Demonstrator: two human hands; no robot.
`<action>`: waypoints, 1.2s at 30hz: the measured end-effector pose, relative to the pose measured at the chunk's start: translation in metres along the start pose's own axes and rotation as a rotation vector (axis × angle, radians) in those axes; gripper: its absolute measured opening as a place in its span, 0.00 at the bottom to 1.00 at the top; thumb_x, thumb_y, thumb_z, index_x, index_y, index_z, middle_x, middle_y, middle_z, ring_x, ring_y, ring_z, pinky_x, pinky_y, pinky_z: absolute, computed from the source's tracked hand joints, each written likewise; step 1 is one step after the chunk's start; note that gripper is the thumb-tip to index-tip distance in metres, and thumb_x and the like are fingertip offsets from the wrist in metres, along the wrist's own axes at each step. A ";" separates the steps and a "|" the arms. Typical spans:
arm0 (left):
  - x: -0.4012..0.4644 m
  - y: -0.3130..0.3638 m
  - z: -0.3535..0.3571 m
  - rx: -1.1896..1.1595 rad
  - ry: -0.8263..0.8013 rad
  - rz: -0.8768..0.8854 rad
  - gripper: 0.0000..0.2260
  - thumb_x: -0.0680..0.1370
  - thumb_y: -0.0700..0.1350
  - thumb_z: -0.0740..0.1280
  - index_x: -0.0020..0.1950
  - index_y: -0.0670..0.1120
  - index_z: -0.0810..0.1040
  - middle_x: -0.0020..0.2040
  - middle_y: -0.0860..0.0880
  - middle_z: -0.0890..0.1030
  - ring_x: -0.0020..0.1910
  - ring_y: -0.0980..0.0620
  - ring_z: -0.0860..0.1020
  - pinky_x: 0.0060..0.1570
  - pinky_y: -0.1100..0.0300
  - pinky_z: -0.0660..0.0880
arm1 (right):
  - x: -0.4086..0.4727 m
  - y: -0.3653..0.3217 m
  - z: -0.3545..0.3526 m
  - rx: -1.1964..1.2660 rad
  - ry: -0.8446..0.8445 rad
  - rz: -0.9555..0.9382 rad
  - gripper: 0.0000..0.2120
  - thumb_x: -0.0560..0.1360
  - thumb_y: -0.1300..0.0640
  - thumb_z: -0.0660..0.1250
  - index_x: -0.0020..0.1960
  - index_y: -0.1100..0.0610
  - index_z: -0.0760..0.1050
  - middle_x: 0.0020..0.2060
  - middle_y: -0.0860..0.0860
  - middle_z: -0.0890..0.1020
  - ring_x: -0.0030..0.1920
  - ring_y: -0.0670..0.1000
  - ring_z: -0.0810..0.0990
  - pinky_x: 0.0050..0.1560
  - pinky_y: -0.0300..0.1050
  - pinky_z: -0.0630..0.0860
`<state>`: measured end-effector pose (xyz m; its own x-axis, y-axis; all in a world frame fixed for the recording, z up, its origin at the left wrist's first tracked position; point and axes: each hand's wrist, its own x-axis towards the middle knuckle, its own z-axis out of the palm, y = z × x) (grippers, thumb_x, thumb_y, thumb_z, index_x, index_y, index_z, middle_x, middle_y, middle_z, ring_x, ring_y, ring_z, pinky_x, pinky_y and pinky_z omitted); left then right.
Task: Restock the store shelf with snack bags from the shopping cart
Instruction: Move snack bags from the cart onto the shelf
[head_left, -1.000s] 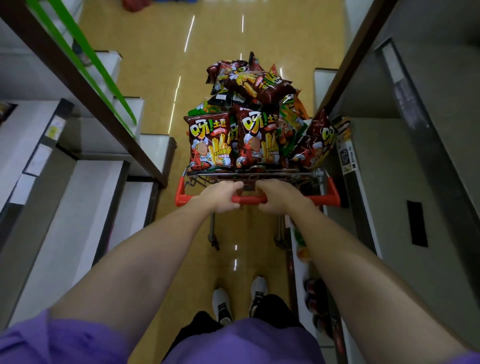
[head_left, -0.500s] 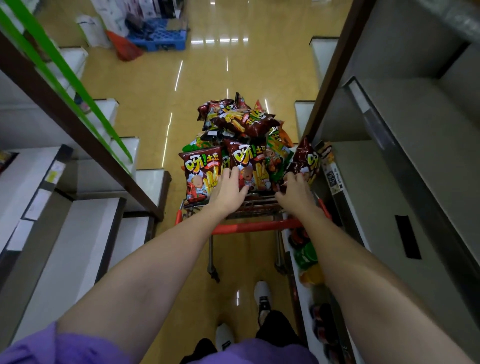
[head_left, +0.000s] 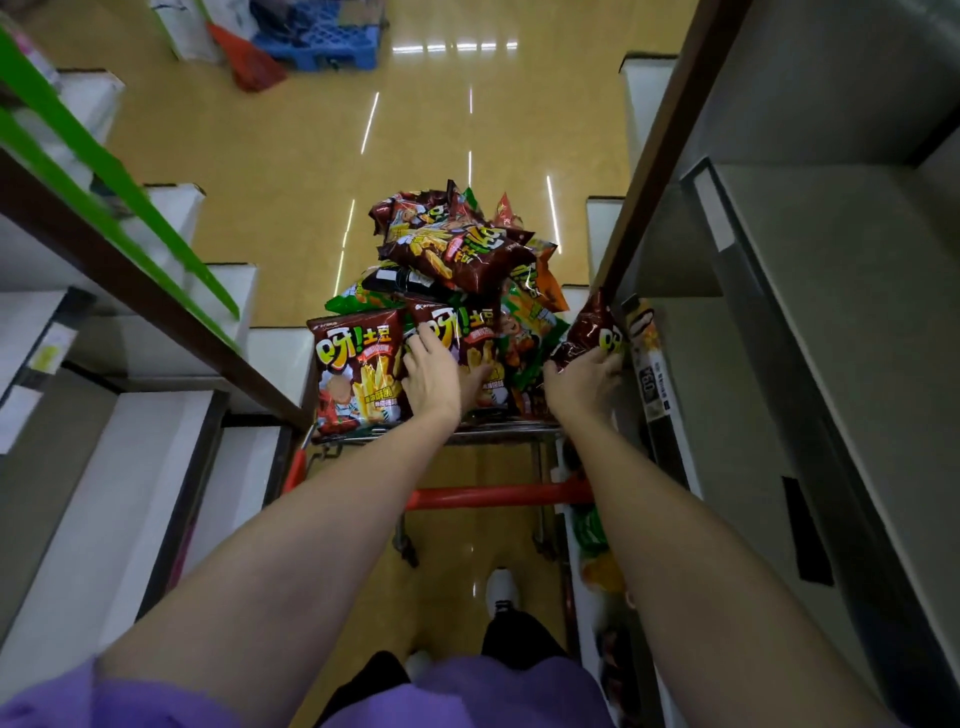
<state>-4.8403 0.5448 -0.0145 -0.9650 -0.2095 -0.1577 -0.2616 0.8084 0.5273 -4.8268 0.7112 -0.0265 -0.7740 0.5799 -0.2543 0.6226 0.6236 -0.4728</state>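
Over the cart (head_left: 498, 496), 2 hands grip 2 snack bags: left hand (head_left: 434, 376), right hand (head_left: 582, 384)

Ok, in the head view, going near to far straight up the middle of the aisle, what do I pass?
White shoe → red cart handle → left hand on a brown snack bag → top bag of the pile → bare yellow floor → blue pallet.
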 end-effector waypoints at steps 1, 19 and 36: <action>0.000 0.002 0.001 -0.018 0.000 -0.014 0.53 0.69 0.63 0.77 0.80 0.42 0.50 0.76 0.42 0.61 0.75 0.39 0.62 0.66 0.42 0.69 | 0.004 -0.001 0.000 0.052 0.014 0.054 0.41 0.77 0.43 0.69 0.76 0.65 0.55 0.73 0.62 0.61 0.70 0.63 0.66 0.57 0.55 0.74; -0.007 0.004 -0.005 -0.200 -0.056 -0.047 0.55 0.70 0.55 0.79 0.82 0.47 0.43 0.79 0.39 0.60 0.77 0.39 0.61 0.70 0.41 0.67 | 0.023 0.016 0.011 0.433 -0.122 0.258 0.54 0.61 0.44 0.83 0.74 0.59 0.55 0.69 0.61 0.71 0.66 0.64 0.74 0.63 0.65 0.75; -0.058 -0.067 -0.094 -0.477 0.077 -0.004 0.51 0.69 0.55 0.80 0.81 0.58 0.49 0.80 0.47 0.62 0.76 0.44 0.66 0.69 0.37 0.69 | -0.111 -0.030 0.007 0.180 0.005 -0.352 0.59 0.65 0.38 0.79 0.80 0.54 0.45 0.75 0.60 0.56 0.76 0.63 0.56 0.69 0.63 0.67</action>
<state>-4.7688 0.4510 0.0374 -0.9579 -0.2662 -0.1078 -0.2264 0.4691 0.8536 -4.7608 0.6243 0.0097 -0.9358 0.3495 -0.0463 0.2884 0.6833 -0.6707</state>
